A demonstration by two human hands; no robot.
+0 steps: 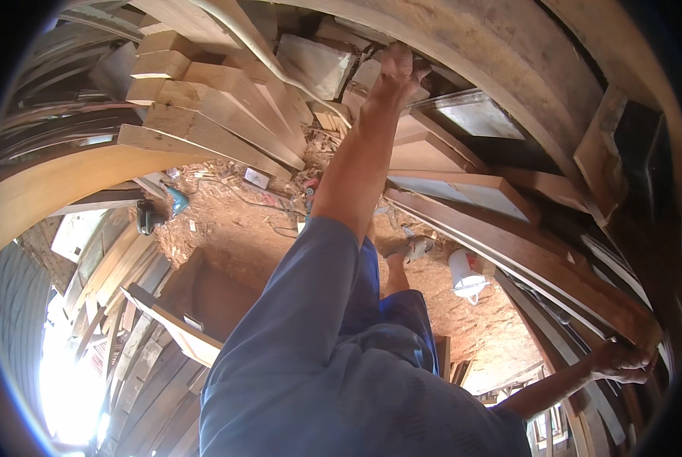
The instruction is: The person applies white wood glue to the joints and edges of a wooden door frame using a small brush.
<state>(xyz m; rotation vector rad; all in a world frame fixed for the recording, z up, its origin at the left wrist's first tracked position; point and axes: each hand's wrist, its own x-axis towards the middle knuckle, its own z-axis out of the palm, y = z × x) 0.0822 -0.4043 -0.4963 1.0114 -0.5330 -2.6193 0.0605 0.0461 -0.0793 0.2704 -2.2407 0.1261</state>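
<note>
My left arm stretches up the middle of the view, and my left hand [399, 64] is among wooden blocks and boards near the top. Its fingers are bent and partly hidden, so whether it grips anything cannot be told. A pale block [316, 65] lies just left of it. At the lower right, my right hand [624, 364] is closed around the near end of a long wooden plank [575, 291]. That plank slants up and left towards the middle of the view, beside other boards.
Thick stacked timbers [198, 114] stand at the upper left. On the shaving-covered floor [232, 228] are a teal power tool [177, 200], a red tool [310, 185], cords and a white bucket [465, 274]. A large curved beam [489, 51] crosses the top; more boards [152, 383] lean lower left.
</note>
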